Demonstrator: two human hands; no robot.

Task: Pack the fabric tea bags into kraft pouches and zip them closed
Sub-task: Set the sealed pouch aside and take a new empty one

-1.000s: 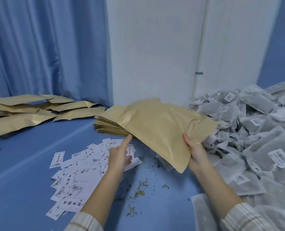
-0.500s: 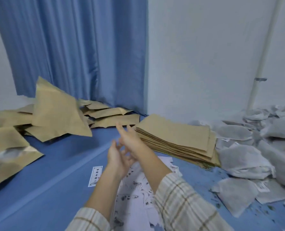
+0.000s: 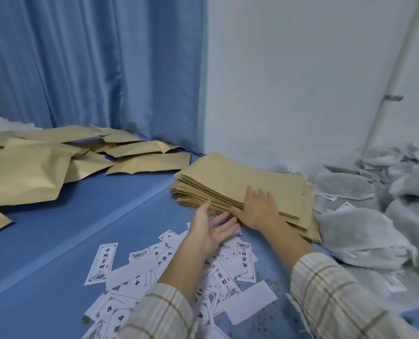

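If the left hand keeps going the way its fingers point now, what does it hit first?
Most likely the near edge of the stack of empty kraft pouches. The left hand is open, its fingers aimed up and right at that stack, beside the right hand resting on it. Depth is uncertain from one view.

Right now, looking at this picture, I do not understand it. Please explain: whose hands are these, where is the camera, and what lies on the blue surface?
No machine here: a person wears a camera on the head, looking down at their own hands. The right hand rests flat on a stack of empty kraft pouches. The left hand is open beside the stack, holding nothing. Filled pouches lie far left, fabric tea bags are heaped at right, and printed paper labels are scattered near the arms.
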